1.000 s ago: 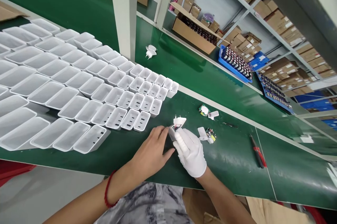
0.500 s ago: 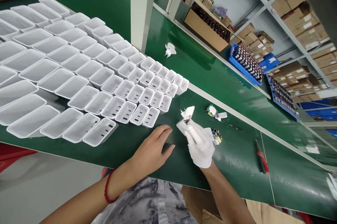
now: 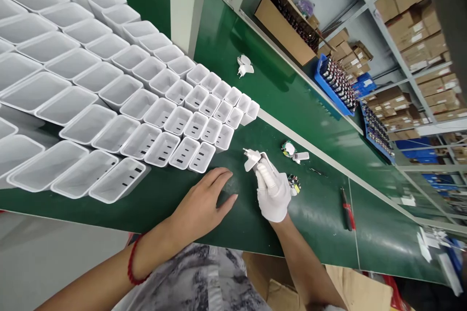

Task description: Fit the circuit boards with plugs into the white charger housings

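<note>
My right hand (image 3: 273, 189), in a white glove, is raised a little off the green bench (image 3: 321, 218) and grips a white charger plug piece (image 3: 252, 157) with two pins. My bare left hand (image 3: 199, 206) rests flat on the bench, fingers slightly apart, holding nothing. It lies just in front of the near row of white empty charger housings (image 3: 164, 121). Small circuit boards (image 3: 294, 183) lie just right of my gloved hand, partly hidden by it.
Another circuit board with a white part (image 3: 294, 151) lies beyond. A white plug (image 3: 243, 65) sits near a post (image 3: 186, 4). Red-handled cutters (image 3: 346, 210) lie right. Blue trays of parts (image 3: 337, 84) and a cardboard box (image 3: 284, 33) stand behind; shelves hold boxes.
My left hand let go of the charger and settled flat on the bench. My right hand lifted the plug piece up and turned it. The view shifted right and closer.
</note>
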### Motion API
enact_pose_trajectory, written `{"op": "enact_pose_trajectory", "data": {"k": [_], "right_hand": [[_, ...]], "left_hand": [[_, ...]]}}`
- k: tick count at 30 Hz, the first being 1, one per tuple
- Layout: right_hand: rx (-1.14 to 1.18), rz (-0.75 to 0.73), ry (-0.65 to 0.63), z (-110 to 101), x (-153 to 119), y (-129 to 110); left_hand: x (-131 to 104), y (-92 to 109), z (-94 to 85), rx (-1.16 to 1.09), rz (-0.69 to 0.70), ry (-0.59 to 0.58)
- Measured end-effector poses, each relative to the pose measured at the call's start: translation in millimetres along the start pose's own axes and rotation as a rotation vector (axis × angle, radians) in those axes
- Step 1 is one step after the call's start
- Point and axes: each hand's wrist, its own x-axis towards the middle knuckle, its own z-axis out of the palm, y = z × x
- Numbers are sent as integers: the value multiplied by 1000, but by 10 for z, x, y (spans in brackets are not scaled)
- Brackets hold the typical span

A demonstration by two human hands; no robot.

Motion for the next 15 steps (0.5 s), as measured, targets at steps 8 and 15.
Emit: {"op": "enact_pose_trajectory", "data": {"k": [8,15], "right_hand": [[100,288,76,-201,-60,-11],[168,93,-59,-63,-39,-21]], "left_hand": [[-4,-11,27,24,39,73],[7,-17,46,64,52,107]]}}
